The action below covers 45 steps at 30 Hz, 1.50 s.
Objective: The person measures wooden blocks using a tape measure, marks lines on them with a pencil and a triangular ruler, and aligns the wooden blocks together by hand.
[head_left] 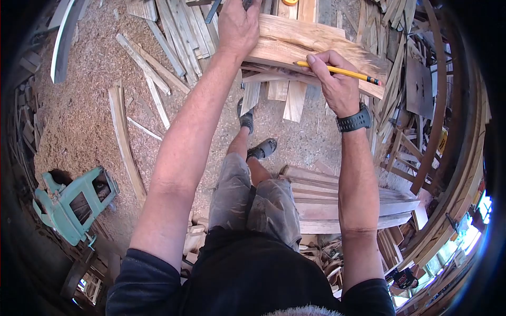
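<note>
A thick wooden board (305, 39) with rough, dark-streaked grain lies across the top of the view. My left hand (239, 26) is closed at the board's left end, its fingertips partly cut off by the upper edge; a bit of something dark shows between the fingers. A thin dark blue strip (213, 11) sticks out left of that hand. Between thumb and fingers of my right hand (337, 84) is a yellow pencil (348, 72), its tip pointing left over the board's near edge. My right hand is beside that near edge.
Several planks (295, 100) lie beneath the board. A stack of boards (337, 203) stands by my right leg. Loose strips (126, 137) lie on the sawdust-covered floor (79, 116). A green machine frame (79, 203) is at lower left. Another person (405, 279) appears at lower right.
</note>
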### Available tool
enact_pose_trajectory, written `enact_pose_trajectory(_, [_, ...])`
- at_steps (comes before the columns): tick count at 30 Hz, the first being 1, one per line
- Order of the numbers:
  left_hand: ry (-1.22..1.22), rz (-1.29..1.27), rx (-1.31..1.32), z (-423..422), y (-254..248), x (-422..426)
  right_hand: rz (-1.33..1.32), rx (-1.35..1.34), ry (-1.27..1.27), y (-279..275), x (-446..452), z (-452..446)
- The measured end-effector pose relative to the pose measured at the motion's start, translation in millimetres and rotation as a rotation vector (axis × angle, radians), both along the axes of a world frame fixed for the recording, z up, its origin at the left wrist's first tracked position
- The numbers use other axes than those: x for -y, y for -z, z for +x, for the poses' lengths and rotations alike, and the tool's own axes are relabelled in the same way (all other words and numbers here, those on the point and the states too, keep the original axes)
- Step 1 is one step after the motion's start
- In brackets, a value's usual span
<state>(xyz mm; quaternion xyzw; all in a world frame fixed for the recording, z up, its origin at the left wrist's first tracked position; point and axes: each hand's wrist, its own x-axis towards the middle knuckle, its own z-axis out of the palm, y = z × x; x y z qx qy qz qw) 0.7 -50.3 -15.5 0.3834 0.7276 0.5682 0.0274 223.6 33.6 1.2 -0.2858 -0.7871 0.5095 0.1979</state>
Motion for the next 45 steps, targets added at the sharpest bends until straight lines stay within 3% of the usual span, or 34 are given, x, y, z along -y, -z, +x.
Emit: enact_pose_trajectory(45, [-0.033,-0.043,-0.006,0,5,0,0.041,-0.016,-0.041,3,-4,-2])
